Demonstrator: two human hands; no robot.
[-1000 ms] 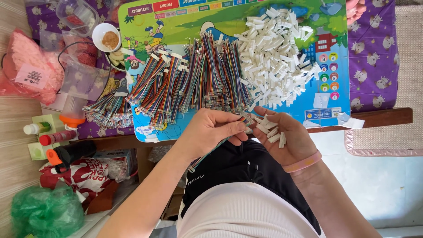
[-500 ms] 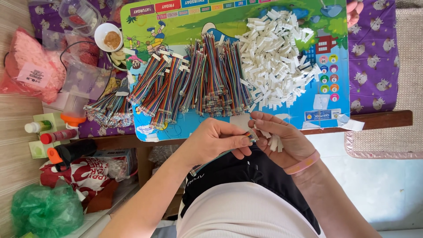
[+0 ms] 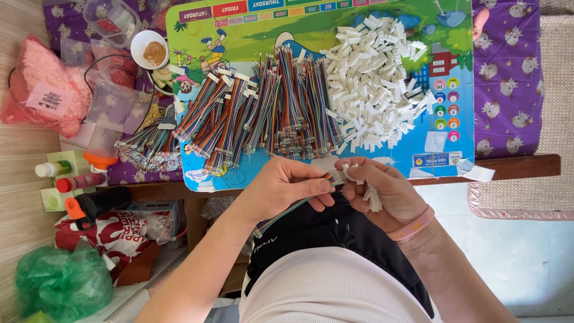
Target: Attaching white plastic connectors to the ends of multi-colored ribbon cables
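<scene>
Item, from my remote seat: left hand [image 3: 287, 182] pinched on a multicoloured ribbon cable [image 3: 284, 213], just below the colourful play mat [image 3: 251, 30] edge. Right hand [image 3: 382, 191] closed around small white connectors [image 3: 373, 197], fingertips meeting the cable's end. On the mat: cable bundles [image 3: 263, 113] at centre, white connector pile [image 3: 376, 90] right of them. The mat lies on the table [image 3: 514, 167].

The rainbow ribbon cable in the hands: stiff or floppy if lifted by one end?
Probably floppy: the ribbon cable sags in a curve below the left hand. Likely light, since fingertips alone pinch it. The right hand supports its connector end, so it may swing if released.
</scene>
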